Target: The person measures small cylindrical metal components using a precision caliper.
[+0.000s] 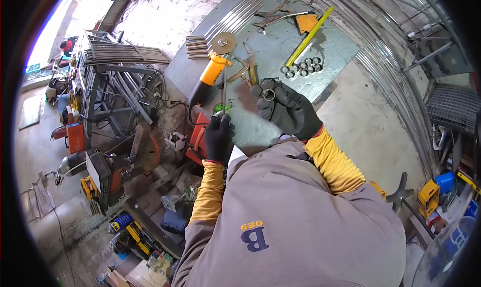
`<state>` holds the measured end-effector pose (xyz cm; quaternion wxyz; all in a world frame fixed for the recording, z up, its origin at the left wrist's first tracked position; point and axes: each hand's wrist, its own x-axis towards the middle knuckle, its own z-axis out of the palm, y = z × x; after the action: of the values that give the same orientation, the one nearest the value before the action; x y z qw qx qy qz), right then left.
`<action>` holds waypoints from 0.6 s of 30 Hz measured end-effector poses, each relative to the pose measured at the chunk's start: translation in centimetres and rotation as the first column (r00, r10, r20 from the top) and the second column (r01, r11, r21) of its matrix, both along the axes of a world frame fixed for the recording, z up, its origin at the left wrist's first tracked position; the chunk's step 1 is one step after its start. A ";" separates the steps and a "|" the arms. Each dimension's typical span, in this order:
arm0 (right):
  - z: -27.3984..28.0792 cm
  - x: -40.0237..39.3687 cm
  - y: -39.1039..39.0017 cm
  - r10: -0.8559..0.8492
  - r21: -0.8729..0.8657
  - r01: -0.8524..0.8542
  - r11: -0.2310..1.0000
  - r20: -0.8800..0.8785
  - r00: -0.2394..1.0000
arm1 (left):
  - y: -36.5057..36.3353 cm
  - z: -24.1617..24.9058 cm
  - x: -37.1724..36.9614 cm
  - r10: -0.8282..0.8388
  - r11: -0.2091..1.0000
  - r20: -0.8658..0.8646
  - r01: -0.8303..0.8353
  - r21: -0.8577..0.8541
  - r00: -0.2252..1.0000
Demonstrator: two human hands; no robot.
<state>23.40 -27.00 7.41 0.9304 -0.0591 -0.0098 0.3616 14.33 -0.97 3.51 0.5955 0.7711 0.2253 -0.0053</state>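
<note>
My left hand (pixel 218 139), in a dark glove, is closed on the lower end of a slim metal file (pixel 224 89) that points away from me. Something bright green (pixel 220 108) shows just above its fingers. In my gloved right hand (pixel 293 111), a short metal ring (pixel 269 94) is pinched at the fingertips, its opening facing up. Several similar rings (pixel 303 66) stand grouped on the metal table top (pixel 250 129). Beyond my left hand lies a yellow angle grinder (pixel 214 69) with a brown disc (pixel 223 42). Locking pliers (pixel 252 71) rest between grinder and rings.
Several steel tubes (pixel 235 19) lie at the table's far side. A yellow-green bar (pixel 309 36), an orange arrow-shaped piece (pixel 305 23) and more pliers (pixel 275 17) are on the table. A tube rack (pixel 117 69) stands left; a red box (pixel 198 136) sits beside my left hand.
</note>
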 end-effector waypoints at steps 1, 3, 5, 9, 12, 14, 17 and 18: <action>0.4 0.2 0.0 -0.003 -0.001 0.003 1.000 -0.001 1.000 | 0.0 0.1 0.1 0.005 1.000 -0.006 -0.005 -0.001 1.000; 1.1 0.6 0.2 0.003 -0.039 -0.004 0.999 -0.006 1.000 | 0.1 0.1 0.1 0.001 1.000 0.004 -0.001 0.018 1.000; 0.9 1.1 0.7 0.018 0.058 -0.020 0.998 0.036 0.999 | 0.1 0.0 0.1 -0.012 0.998 0.014 0.011 0.056 1.000; 1.0 1.2 0.9 0.019 0.070 -0.023 0.997 0.052 0.998 | 0.0 0.1 0.0 0.016 0.999 -0.005 -0.015 0.035 1.000; 1.5 0.9 0.7 0.002 -0.050 -0.002 0.999 0.006 1.000 | -0.2 0.4 0.0 0.034 0.999 -0.009 -0.034 -0.006 0.999; 1.7 0.8 0.7 -0.009 -0.026 0.009 1.000 0.010 1.000 | -0.2 0.5 0.0 0.017 0.998 -0.007 -0.016 0.060 1.000; 1.3 0.9 0.8 -0.025 0.018 0.024 1.000 0.073 0.997 | 0.1 0.1 0.0 -0.011 0.993 -0.010 0.012 0.118 1.000; 1.4 0.9 0.7 -0.024 0.017 0.023 1.000 0.072 0.997 | 0.1 0.1 0.1 -0.011 0.993 -0.010 0.012 0.117 1.000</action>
<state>24.31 -26.32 8.78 0.9341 -0.0647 -0.0457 0.3480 14.39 -0.82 3.57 0.5481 0.8060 0.2235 0.0008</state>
